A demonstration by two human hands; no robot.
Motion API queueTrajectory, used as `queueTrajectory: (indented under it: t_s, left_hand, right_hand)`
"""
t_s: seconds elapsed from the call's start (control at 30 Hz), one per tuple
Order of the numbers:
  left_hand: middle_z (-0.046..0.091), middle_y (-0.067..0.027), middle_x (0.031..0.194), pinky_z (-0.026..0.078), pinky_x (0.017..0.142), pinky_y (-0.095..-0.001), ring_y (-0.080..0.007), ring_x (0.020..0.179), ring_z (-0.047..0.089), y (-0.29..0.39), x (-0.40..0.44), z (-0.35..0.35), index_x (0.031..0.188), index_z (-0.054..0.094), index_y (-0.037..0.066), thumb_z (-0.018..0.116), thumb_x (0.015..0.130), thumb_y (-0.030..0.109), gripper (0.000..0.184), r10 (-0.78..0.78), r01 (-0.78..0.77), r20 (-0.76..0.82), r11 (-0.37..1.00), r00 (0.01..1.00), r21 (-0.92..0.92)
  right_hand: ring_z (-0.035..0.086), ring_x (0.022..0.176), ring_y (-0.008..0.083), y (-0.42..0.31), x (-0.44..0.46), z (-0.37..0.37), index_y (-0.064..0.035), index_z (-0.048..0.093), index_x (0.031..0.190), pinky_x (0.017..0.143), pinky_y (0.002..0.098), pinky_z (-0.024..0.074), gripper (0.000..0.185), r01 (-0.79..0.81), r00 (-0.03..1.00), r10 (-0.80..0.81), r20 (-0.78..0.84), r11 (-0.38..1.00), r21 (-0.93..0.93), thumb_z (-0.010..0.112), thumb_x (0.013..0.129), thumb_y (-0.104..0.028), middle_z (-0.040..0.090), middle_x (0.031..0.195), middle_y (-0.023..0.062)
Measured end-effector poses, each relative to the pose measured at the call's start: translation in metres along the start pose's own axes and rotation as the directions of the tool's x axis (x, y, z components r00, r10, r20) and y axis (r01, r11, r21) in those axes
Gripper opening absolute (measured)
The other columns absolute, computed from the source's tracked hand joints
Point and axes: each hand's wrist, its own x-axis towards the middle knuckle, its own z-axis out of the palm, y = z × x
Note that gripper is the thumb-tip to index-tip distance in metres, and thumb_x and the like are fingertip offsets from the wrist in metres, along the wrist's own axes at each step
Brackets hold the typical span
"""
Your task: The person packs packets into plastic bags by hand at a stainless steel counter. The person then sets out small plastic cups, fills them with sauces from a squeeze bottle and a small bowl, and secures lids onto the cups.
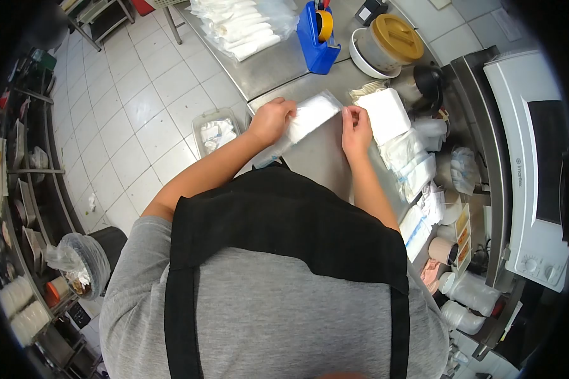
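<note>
Smooth grey steel is shown across the counter [322,155]; above it, at upper centre of the frame, a white packet [313,119] in clear film is held slanted. Its left end is pinched in the closed grip of the left hand [270,121], its right corner in the nearly closed fingertips of the right hand [358,132]. Light and soft (slippery too, probably), it is best held by its ends. Matte, squarish white stacks [385,114] are set at right.

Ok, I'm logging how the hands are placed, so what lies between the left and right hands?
In the head view, a clear plastic sleeve with something white inside slants between the left hand and the right hand.
</note>
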Motion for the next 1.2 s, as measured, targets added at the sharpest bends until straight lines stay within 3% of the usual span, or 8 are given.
queueTrajectory:
  t_s: [0.23,0.3,0.67,0.77,0.8,0.9,0.93,1.2]
  left_hand:
    - [0.066,-0.0115,0.081,0.051,0.067,-0.0302,-0.0207,0.072,0.065,0.03,0.004,0.028,0.084,0.068,0.004,0.067,0.073,0.005,0.011,-0.229,0.252,0.129,0.945,0.965,-0.21]
    - [0.068,-0.0108,0.08,0.051,0.067,-0.0298,-0.0201,0.072,0.066,0.043,0.002,0.027,0.084,0.068,0.004,0.067,0.073,0.006,0.011,-0.288,0.349,0.268,0.911,0.919,-0.218]
    - [0.069,-0.0094,0.078,0.052,0.066,-0.0312,-0.0202,0.07,0.067,0.031,0.017,0.039,0.086,0.067,0.004,0.064,0.075,0.006,0.011,-0.241,0.264,0.127,0.939,0.962,-0.219]
    - [0.068,-0.0089,0.077,0.051,0.066,-0.0309,-0.0193,0.07,0.066,0.031,0.024,0.039,0.085,0.067,0.004,0.063,0.074,0.005,0.011,-0.27,0.294,0.126,0.922,0.955,-0.251]
    - [0.068,-0.0085,0.076,0.051,0.066,-0.0309,-0.0191,0.069,0.066,0.032,0.022,0.037,0.084,0.067,0.005,0.063,0.074,0.005,0.011,-0.296,0.329,0.152,0.897,0.943,-0.293]
    - [0.067,-0.0075,0.074,0.051,0.065,-0.031,-0.0184,0.068,0.065,0.032,0.017,0.033,0.082,0.066,0.004,0.064,0.073,0.005,0.009,-0.322,0.364,0.173,0.862,0.931,-0.353]
    - [0.067,-0.0072,0.074,0.051,0.064,-0.0311,-0.0182,0.068,0.065,0.035,0.013,0.034,0.081,0.066,0.004,0.064,0.073,0.004,0.009,-0.324,0.367,0.177,0.856,0.929,-0.363]
    - [0.065,-0.0091,0.073,0.048,0.078,-0.0348,-0.0261,0.076,0.061,0.036,0.006,0.031,0.077,0.065,0.007,0.065,0.07,0.004,0.008,-0.098,0.102,0.156,0.995,0.983,-0.015]
  right_hand:
    - [0.052,0.088,0.0173,-0.031,-0.048,-0.016,-0.0077,0.058,0.115,0.074,0.0303,0.0475,0.034,-0.045,0.995,0.039,0.089,0.997,0.065,0.066,0.084,-0.019,0.054,0.109,0.0103]
    - [0.054,0.096,0.0247,-0.011,-0.054,-0.015,-0.0085,0.058,0.12,0.083,0.0357,0.0456,0.039,0.144,0.987,-0.135,0.09,0.984,-0.108,0.066,0.083,-0.017,0.053,0.114,0.0129]
    - [0.05,0.112,0.0344,-0.007,-0.013,0.006,-0.0086,0.057,0.122,0.093,0.0404,0.0398,0.037,0.357,0.918,-0.33,0.221,0.93,-0.093,0.062,0.086,-0.017,0.05,0.126,0.017]
    - [0.05,0.113,0.0354,-0.003,-0.002,0.011,-0.008,0.056,0.123,0.094,0.04,0.0405,0.036,0.315,0.946,-0.315,0.075,0.949,0.001,0.06,0.088,-0.015,0.047,0.129,0.0187]
    - [0.048,0.115,0.0365,-0.016,-0.007,0.005,-0.0074,0.055,0.124,0.096,0.0397,0.0405,0.036,0.086,0.986,-0.111,0.126,0.978,0.189,0.058,0.089,-0.013,0.044,0.13,0.02]
    - [0.048,0.117,0.0363,-0.014,-0.027,0.001,-0.0071,0.054,0.124,0.096,0.0387,0.0412,0.035,0.055,0.981,-0.09,0.172,0.978,0.2,0.056,0.089,-0.012,0.045,0.129,0.0198]
    - [0.048,0.118,0.0351,-0.01,-0.03,0.0,-0.0066,0.054,0.124,0.095,0.0387,0.0427,0.035,0.227,0.958,-0.223,0.177,0.974,-0.002,0.055,0.089,-0.011,0.044,0.131,0.0197]
    - [0.049,0.118,0.0354,-0.01,-0.034,0.005,-0.0029,0.06,0.113,0.098,0.0389,0.0417,0.027,0.193,0.959,-0.202,0.199,0.979,0.062,0.058,0.086,-0.005,0.041,0.135,0.0196]
